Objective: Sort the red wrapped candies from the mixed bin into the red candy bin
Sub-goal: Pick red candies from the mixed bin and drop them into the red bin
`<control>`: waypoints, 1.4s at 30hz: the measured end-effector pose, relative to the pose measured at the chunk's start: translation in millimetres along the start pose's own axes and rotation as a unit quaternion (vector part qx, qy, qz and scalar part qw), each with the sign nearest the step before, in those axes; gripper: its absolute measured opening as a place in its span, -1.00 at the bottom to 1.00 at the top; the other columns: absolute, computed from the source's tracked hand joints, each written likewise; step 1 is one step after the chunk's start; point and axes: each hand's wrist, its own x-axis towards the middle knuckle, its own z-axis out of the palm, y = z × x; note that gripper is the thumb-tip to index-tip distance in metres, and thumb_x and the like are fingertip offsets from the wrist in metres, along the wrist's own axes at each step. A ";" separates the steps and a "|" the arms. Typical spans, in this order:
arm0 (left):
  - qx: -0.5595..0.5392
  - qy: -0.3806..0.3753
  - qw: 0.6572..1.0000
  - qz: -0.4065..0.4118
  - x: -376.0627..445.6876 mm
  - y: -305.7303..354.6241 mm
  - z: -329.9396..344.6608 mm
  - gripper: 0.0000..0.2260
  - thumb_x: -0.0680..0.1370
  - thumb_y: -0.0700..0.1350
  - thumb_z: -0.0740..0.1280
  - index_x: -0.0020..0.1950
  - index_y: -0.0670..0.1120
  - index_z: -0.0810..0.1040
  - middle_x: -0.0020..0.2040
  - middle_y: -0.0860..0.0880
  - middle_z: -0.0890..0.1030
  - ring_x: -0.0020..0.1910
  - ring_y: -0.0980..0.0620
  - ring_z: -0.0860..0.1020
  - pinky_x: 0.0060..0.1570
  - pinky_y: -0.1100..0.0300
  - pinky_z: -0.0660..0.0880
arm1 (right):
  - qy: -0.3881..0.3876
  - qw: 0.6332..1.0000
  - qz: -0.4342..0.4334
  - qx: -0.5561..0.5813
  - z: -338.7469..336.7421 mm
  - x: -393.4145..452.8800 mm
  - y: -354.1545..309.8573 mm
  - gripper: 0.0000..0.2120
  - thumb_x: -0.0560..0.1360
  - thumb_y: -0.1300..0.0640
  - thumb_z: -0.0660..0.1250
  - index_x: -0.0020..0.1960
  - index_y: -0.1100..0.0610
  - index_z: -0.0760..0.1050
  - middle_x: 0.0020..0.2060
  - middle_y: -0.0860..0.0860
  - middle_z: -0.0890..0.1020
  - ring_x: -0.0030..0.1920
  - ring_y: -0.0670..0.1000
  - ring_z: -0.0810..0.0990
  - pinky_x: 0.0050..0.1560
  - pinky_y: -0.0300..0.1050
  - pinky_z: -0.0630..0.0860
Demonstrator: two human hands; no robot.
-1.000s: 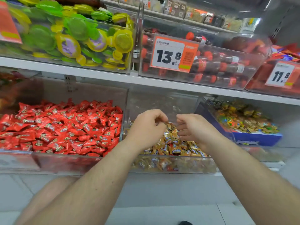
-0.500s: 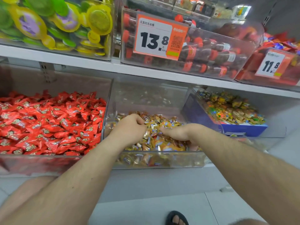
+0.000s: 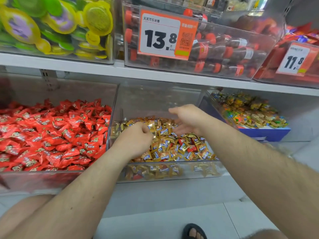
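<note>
Here, two bare forearms reaching into the mixed bin (image 3: 165, 168), the middle clear tub on the lower shelf (image 3: 172, 74). Left hand (image 3: 136, 140) low on the gold heap at about nine o'clock of the bin, fingers curled down among the wrappers; whether that grip pinches a candy cannot be told, the fingertips being buried. Right hand (image 3: 188, 120) raised over the far side at about one o'clock, fingers straight and spread, nothing in it, likely poised to sweep gold pieces aside and bare what lies under.

Mostly gold wrapped candies (image 3: 164, 153) in the heap. A few red wrapped candies (image 3: 192, 148) showing through around four o'clock of the bin, half covered by gold ones, so some digging called for. One more red glint against the front wall near seven o'clock.

Red candy bin (image 3: 57, 175) just beside, at nine o'clock of the mixed one, sharing a clear wall, piled with red wrappers. Handy for the left hand: a short carry over the divider.

Further off at three o'clock, a blue box (image 3: 264, 133) of multicoloured sweets. On the shelf above, a tub of cola bottles (image 3: 224, 47) behind a price tag (image 3: 164, 35), and green-yellow packs (image 3: 57, 26) at eleven o'clock. A sandalled foot (image 3: 194, 232) on the floor below.
</note>
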 end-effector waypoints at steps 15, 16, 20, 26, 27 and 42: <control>0.071 -0.049 0.996 0.038 3.0 6.2 4.8 -0.82 0.59 -0.18 0.20 0.00 -0.04 0.59 -0.32 0.16 0.48 -0.42 0.18 0.42 -0.50 0.32 0.28 | -0.108 0.780 -0.037 -0.615 -9.0 11.7 66.0 -0.74 0.36 0.22 0.42 -0.37 0.13 0.36 -0.45 0.02 0.41 -0.42 0.05 0.37 -0.41 -0.19 0.31; 0.073 -0.053 0.995 0.041 3.2 6.6 5.1 -0.82 0.59 -0.18 0.20 0.00 -0.05 0.60 -0.30 0.16 0.49 -0.40 0.19 0.43 -0.49 0.32 0.29 | -0.105 0.794 -0.039 -0.598 -13.0 9.6 65.3 -0.73 0.35 0.21 0.43 -0.38 0.13 0.35 -0.45 0.02 0.40 -0.42 0.06 0.35 -0.41 -0.19 0.30; 0.071 -0.062 0.994 0.052 5.9 9.2 5.8 -0.85 0.58 -0.14 0.23 -0.03 -0.02 0.60 -0.22 0.11 0.58 -0.38 0.16 0.45 -0.43 0.29 0.33 | -0.028 0.890 -0.095 -0.445 -38.8 1.2 55.7 -0.80 0.30 0.14 0.49 -0.34 0.18 0.48 -0.44 0.02 0.48 -0.37 0.02 0.42 -0.37 -0.16 0.37; 0.071 -0.081 0.992 0.070 12.8 13.4 13.7 -0.86 0.58 -0.14 0.25 -0.03 -0.03 0.60 -0.13 0.06 0.62 -0.19 0.10 0.55 -0.21 0.20 0.52 | 0.010 0.999 -0.014 -0.033 -45.7 7.2 51.5 -0.86 0.45 0.42 0.23 -0.15 0.23 0.49 -0.28 0.17 0.54 -0.30 0.08 0.61 -0.33 -0.13 0.58; 0.077 -0.087 0.991 0.074 13.8 13.9 14.9 -0.87 0.57 -0.13 0.25 -0.03 -0.01 0.60 -0.12 0.05 0.62 -0.16 0.09 0.57 -0.16 0.18 0.54 | 0.016 0.999 0.000 -0.048 -42.8 12.7 53.8 -0.83 0.48 0.44 0.17 -0.13 0.23 0.46 -0.29 0.17 0.51 -0.36 0.06 0.59 -0.36 -0.14 0.56; 0.150 -0.137 0.973 0.108 13.4 21.0 23.5 -0.87 0.58 -0.09 0.25 0.07 0.02 0.57 -0.05 0.09 0.59 -0.14 0.10 0.54 -0.16 0.21 0.51 | 0.004 0.814 -0.006 -0.580 -23.1 21.6 79.5 -0.84 0.47 0.33 0.22 -0.23 0.13 0.35 -0.13 0.07 0.46 -0.15 0.13 0.48 -0.15 -0.06 0.47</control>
